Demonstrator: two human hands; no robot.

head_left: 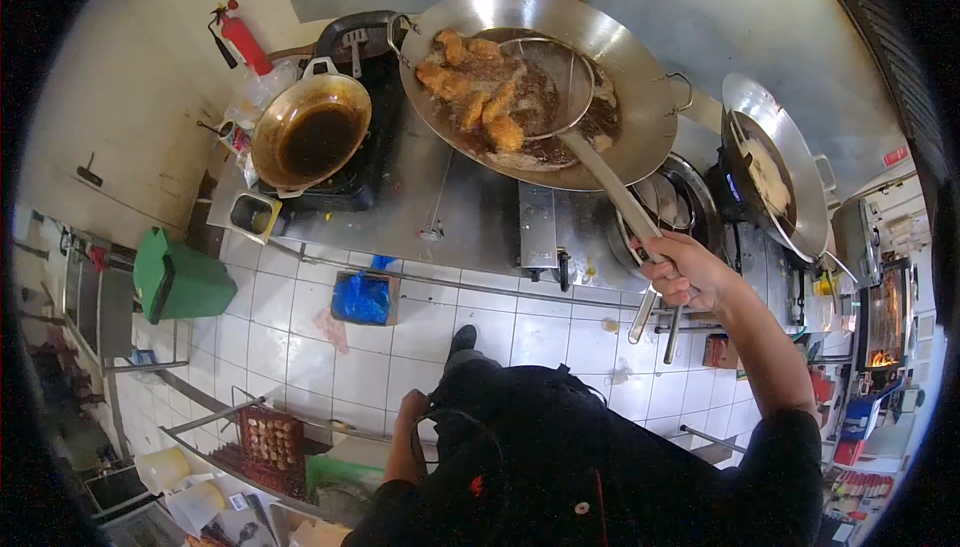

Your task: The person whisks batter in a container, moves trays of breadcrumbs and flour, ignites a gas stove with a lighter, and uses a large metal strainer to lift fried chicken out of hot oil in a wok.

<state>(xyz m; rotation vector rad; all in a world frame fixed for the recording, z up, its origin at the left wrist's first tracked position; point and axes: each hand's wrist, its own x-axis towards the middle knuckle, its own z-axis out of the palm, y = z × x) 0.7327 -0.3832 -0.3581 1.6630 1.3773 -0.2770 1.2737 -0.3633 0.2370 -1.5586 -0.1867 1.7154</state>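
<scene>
My right hand (686, 269) grips the long handle of a round wire-mesh skimmer (574, 71). The skimmer's mesh rests in dark bubbling oil inside a large steel wok (637, 97). Several golden-brown battered pieces of fried food (502, 131) float at the wok's left side, next to and partly against the skimmer. My left hand (414, 403) hangs low at my left side by my dark clothing; its fingers are mostly hidden, so whether it holds anything cannot be told.
A smaller pan of dark oil (319, 142) sits left on a burner. At right, another wok (814, 164) holds oil and pale food. Below stand a pot (701, 194) with strainers, a green bin (187, 277) and a box with blue plastic (362, 298). A fire extinguisher (246, 41) hangs upper left.
</scene>
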